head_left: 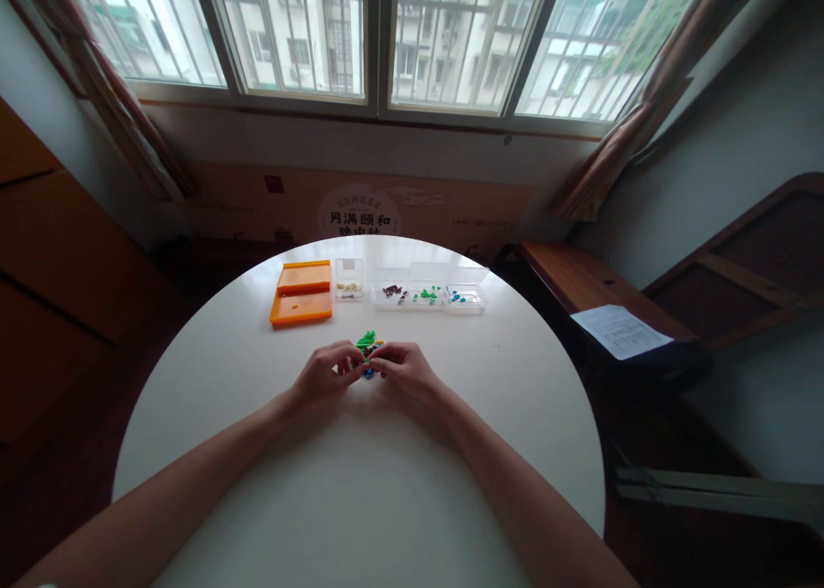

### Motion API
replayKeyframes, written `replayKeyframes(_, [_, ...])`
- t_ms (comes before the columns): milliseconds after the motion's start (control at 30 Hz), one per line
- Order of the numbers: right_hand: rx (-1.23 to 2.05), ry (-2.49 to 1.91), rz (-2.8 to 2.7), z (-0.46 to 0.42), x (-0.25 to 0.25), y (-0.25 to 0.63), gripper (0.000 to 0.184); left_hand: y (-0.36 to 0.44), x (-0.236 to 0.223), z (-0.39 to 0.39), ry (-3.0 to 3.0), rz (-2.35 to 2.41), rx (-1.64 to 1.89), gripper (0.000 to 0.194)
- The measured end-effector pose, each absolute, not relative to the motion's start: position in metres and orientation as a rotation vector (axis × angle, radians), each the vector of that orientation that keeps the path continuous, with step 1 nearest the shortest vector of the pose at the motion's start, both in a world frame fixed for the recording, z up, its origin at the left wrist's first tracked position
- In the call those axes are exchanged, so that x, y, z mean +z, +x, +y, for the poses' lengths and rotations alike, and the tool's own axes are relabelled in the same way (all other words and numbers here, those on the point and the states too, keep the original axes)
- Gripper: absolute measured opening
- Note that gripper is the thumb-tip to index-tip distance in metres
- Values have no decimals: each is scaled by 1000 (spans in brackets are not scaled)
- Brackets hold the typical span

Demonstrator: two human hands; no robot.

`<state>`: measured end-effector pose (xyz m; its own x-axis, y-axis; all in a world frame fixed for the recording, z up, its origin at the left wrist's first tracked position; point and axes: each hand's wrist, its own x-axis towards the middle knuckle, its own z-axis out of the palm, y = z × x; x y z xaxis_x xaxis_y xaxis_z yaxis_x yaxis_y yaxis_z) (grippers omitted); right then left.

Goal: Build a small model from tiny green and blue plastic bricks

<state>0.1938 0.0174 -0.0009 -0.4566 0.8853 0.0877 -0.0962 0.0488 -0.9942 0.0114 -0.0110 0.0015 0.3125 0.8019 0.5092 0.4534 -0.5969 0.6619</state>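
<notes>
A small model of toy building bricks (366, 341), green, blue, dark and yellow, is at the middle of the white table (360, 485). My left hand (330, 370) is closed on its left side, with thumb and fingertips pinched together. From the right, my right hand (407, 368) pinches the same model, and its fingertips almost meet those of the left. Green parts stick up behind the fingers and a little blue shows below them. The fingers hide much of the middle of the model.
Behind the hands stand an orange two-level tray (300, 318), a clear box (348, 266) with pale pieces, and clear compartments (421, 306) with dark, green and blue pieces. A wooden bench (579, 275) with a paper sheet (621, 332) is to the right, below the window (378, 107).
</notes>
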Motion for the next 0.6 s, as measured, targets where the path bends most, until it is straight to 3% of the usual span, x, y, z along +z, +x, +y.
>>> replayKeyframes(600, [1547, -810, -1501, 17, 4, 194, 30, 11, 1, -11, 2186, 1129, 1194, 15])
